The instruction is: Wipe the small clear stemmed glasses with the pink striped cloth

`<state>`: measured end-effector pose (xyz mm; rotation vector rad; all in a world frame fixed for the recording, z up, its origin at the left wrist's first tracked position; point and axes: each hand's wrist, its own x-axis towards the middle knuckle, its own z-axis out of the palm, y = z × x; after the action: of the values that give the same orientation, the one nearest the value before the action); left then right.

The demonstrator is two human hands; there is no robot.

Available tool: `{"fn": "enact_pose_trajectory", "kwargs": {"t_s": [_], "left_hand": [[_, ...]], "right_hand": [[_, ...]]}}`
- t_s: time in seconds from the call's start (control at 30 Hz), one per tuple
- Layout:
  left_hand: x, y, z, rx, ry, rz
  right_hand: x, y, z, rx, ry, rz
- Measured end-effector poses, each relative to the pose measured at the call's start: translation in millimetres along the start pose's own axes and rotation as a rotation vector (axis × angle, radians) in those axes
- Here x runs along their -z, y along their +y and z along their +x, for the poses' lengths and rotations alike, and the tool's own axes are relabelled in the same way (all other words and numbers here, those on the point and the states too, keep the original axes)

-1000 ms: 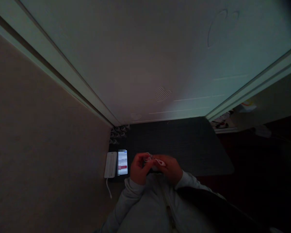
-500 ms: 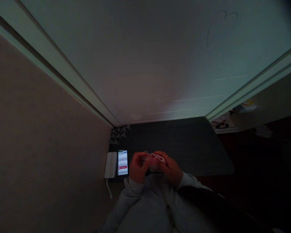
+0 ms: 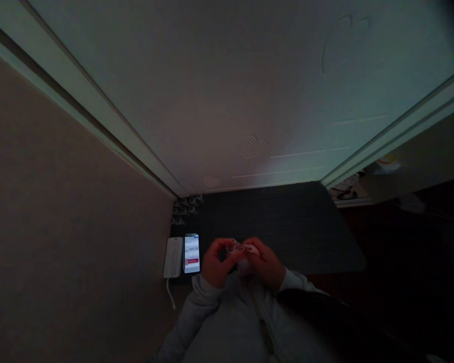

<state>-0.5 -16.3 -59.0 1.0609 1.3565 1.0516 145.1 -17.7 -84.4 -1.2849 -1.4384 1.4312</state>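
In the head view, my left hand point(image 3: 216, 263) is closed, with thumb and fingers pinching a small clear glass point(image 3: 232, 247) by its round end. My right hand point(image 3: 267, 264) is wrapped round a pale pink cloth point(image 3: 251, 249), which touches the other end of the glass. Part of the cloth hangs below my fingers. Both hands are close together above the near edge of the dark table point(image 3: 280, 222). Dim light hides the exact shape of the glass.
Several small clear glasses point(image 3: 183, 206) stand in the table's far left corner. A lit phone point(image 3: 191, 253) lies left of my hands, beside a white device point(image 3: 173, 257) with a cable. A pale panel point(image 3: 196, 101) with heart reliefs rises behind the table; a wall point(image 3: 79, 212) borders the left.
The clear glass has shifted slightly right in my left hand, towards the cloth. My right fingers have bunched the cloth closer round its end. Phone and table glasses have stayed put.
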Motion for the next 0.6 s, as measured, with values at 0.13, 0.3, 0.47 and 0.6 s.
{"fn": "enact_pose_trajectory", "kwargs": {"t_s": [0.13, 0.3, 0.47, 0.6], "left_hand": [[-3.5, 2, -2, 0.012, -0.003, -0.019], [-5.2, 4, -5, -0.025, -0.035, 0.072], [-0.5, 3, -4, -0.076, -0.087, 0.194], [2.5, 1, -4, -0.098, -0.14, 0.251]], "right_hand": [[-1, 3, 1, 0.014, 0.045, -0.001], [-2, 4, 2, -0.053, 0.079, 0.059], [-1, 6, 2, -0.098, 0.056, 0.164], [-4, 12, 0, -0.135, 0.015, 0.25]]}}
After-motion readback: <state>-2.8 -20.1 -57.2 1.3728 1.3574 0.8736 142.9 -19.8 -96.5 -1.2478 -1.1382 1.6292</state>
